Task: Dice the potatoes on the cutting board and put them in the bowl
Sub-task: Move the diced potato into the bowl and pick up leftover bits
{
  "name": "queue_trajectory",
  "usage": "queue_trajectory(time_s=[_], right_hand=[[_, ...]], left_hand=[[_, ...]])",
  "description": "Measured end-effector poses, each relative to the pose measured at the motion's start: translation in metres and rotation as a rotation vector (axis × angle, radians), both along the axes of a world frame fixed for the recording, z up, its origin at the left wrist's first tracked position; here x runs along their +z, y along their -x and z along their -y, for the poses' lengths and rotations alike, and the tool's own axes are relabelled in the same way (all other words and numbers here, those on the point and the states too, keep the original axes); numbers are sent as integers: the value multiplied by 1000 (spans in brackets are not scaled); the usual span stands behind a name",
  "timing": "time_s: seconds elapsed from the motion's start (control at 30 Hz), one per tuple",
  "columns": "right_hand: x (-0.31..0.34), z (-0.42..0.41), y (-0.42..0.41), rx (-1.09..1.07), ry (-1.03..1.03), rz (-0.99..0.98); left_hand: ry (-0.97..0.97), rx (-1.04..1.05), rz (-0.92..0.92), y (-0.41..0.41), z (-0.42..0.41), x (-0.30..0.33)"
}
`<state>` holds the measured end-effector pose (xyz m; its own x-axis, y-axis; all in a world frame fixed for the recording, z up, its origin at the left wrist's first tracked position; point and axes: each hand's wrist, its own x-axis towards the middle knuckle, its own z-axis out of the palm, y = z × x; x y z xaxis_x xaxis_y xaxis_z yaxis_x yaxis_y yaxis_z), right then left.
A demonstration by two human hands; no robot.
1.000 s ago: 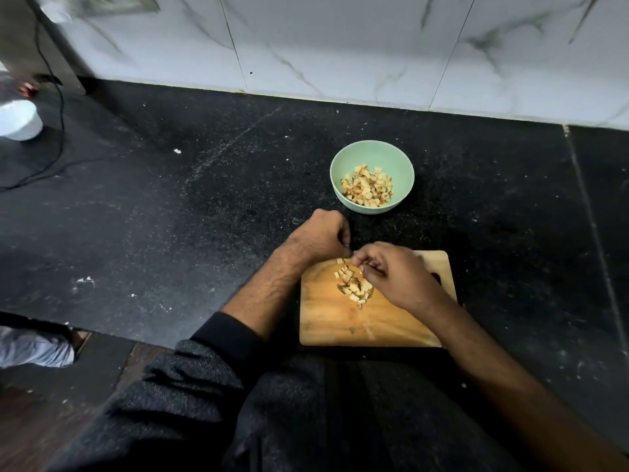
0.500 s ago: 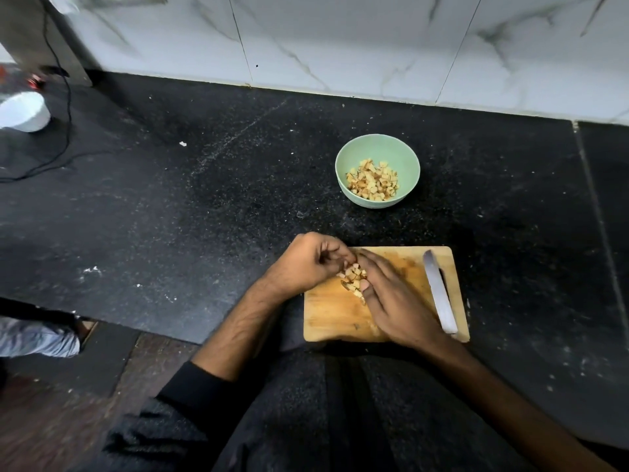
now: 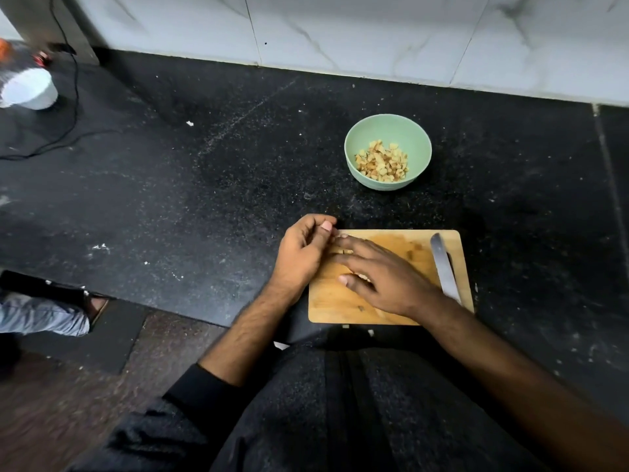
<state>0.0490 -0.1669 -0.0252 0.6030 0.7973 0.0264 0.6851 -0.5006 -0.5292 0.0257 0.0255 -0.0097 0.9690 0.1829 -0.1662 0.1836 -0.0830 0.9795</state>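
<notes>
A wooden cutting board lies on the black counter, near its front edge. My left hand is cupped at the board's left edge with its fingers curled. My right hand lies flat across the board, its straight fingers reaching into my left hand. Most of the diced potato is hidden between and under my hands. A few dice show beside my right thumb. Behind the board stands a green bowl holding diced potato. A knife lies on the board's right side, untouched.
A white cup and a black cable sit at the counter's far left. Another person's leg shows below the counter's left front edge. Small scraps lie just in front of the board. A marble wall backs the counter.
My right hand has flattened and slid left over the dice pile, pressing it toward my cupped left hand. The pile, visible before, is now mostly covered. The knife has not moved.
</notes>
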Motion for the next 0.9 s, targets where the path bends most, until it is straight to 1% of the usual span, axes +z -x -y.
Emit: queue_trajectory(time_s=[0.07, 0.17, 0.27, 0.37, 0.47, 0.57, 0.67, 0.73, 0.83, 0.9], right_hand=[[-1, 6, 4, 15, -30, -13], [-4, 17, 11, -4, -58, 37], [-4, 29, 21, -36, -71, 61], [-3, 36, 29, -5, -67, 86], [0, 37, 37, -16, -46, 156], [4, 41, 48, -29, -66, 157], [5, 48, 60, 11, -2, 161], [7, 51, 66, 38, 53, 151], [6, 54, 73, 80, 113, 181], [8, 54, 73, 72, 127, 212]], left_hand=[[-104, -24, 38, 8, 1, -2], [-275, -110, 129, 20, 5, -2], [-386, -289, 247, 37, 5, 2], [-454, -468, 282, 54, 7, 1], [-510, -500, 325, 62, 5, -1], [-632, -608, 373, 68, 0, -6], [-773, -685, 364, 76, -3, -12], [-880, -704, 399, 81, -4, -10], [-951, -722, 481, 87, -4, -3], [-1003, -753, 493, 91, -2, 2]])
